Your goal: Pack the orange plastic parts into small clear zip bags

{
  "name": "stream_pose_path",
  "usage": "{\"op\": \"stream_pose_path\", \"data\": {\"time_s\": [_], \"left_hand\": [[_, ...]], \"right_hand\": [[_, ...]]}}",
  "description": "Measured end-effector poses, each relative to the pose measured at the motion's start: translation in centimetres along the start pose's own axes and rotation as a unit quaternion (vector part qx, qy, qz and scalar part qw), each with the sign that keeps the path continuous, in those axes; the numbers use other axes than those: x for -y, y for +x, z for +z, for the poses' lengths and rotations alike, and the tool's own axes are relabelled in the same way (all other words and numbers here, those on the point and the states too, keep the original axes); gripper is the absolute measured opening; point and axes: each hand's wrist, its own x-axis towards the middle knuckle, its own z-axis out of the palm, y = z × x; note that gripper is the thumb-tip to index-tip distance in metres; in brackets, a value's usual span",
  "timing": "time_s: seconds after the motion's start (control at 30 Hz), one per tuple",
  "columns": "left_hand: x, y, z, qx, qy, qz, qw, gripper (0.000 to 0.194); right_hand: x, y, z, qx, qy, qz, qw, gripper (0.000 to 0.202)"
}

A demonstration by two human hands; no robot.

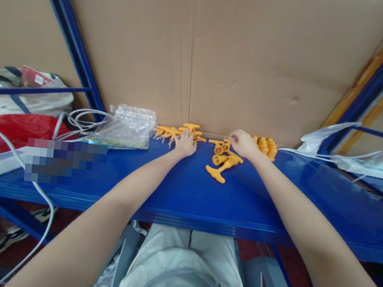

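Yellow T-handled corkscrews (pixel 167 132) with metal spirals lie in a group at the back of the blue table. My left hand (pixel 186 144) rests over the right part of this group, its fingers stretched out on the handles. Right of it lie yellow bell-shaped pieces (pixel 217 159), some showing metal tips inside, and a yellow corkscrew (pixel 216 173) with its T-handle toward me. My right hand (pixel 243 144) is just behind and right of these pieces, fingers curled together; whatever is in them is hidden. Beside its wrist stand several yellow rounded pieces (pixel 269 148) in a row.
Clear plastic bags (pixel 128 125) lie left of the corkscrews, near white cables (pixel 80 120) and a red bag (pixel 18 130). A white power strip (pixel 374 166) sits at the right. Cardboard (pixel 241 62) closes off the back, between blue posts (pixel 74 35).
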Motion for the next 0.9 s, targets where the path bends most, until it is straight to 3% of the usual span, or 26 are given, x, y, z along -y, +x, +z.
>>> {"op": "stream_pose_path", "data": {"time_s": [0.2, 0.43, 0.63, 0.73, 0.9], "left_hand": [[-0.5, 0.6, -0.6, 0.011, 0.012, 0.014, 1.000, 0.059], [-1.9, 1.3, -1.1, 0.033, 0.059, 0.048, 0.997, 0.051], [-2.3, 2.1, -1.0, 0.012, 0.090, 0.046, 0.995, 0.042], [-1.9, 2.6, -1.1, 0.002, 0.072, 0.041, 0.997, 0.039], [-1.0, 3.0, -0.8, -0.027, 0.030, 0.018, 0.999, 0.036]], "right_hand": [[1.5, -0.3, 3.7, 0.129, 0.091, -0.060, 0.986, 0.027], [0.5, 0.2, 4.6, 0.164, 0.252, -0.010, 0.954, 0.024], [0.9, -0.1, 5.0, 0.123, 0.295, 0.039, 0.947, 0.005], [1.3, -0.2, 5.2, 0.093, 0.260, 0.084, 0.957, 0.010], [1.5, -0.2, 5.2, 0.054, 0.206, 0.094, 0.973, 0.014]]}}
